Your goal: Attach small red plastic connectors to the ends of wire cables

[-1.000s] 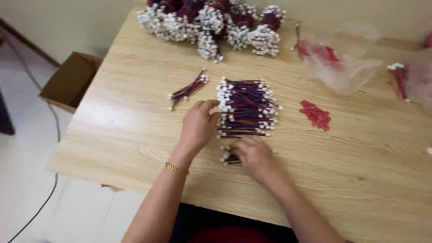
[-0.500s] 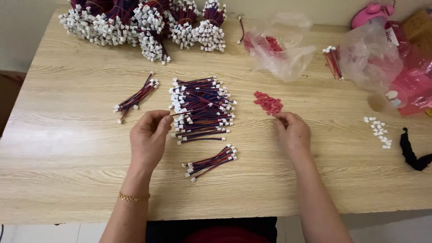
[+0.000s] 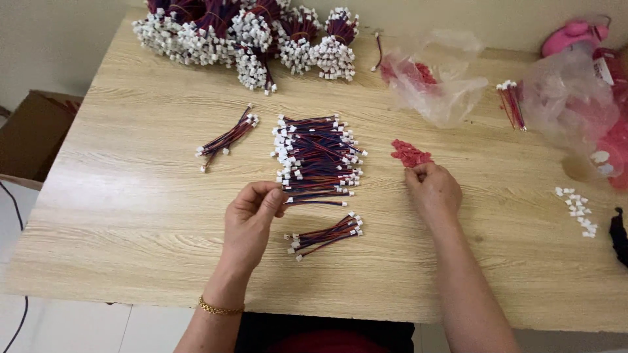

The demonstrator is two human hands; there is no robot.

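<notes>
Near the middle of the frame, the left hand point(image 3: 252, 219) has its thumb and fingers pinched together on one end of a thin red and blue wire point(image 3: 317, 201) with small white plugs, at the bottom edge of the big flat pile of wires point(image 3: 317, 157). A second ago both hands were low down by the small bunch of wires point(image 3: 325, 234), which now lies alone on the counter point(image 3: 131, 216) just below the big pile. Since then the right hand point(image 3: 433, 189) has moved out to the right, and its fingertips now touch the little heap of red bits point(image 3: 410, 154); I cannot tell if it has one pinched yet. So it looks like one bunch is set down and a new wire and a new red bit are being picked up. Left of the big pile lies another small bunch point(image 3: 227, 138). Across the upper part of the frame sit many tied bundles with white ends point(image 3: 248, 33). A clear bag with red bits point(image 3: 435, 78) is at upper right, and loose white plugs point(image 3: 575, 208) lie at far right, well apart from both hands. A brown cardboard box point(image 3: 33, 134) stands on the floor at the left edge.
</notes>
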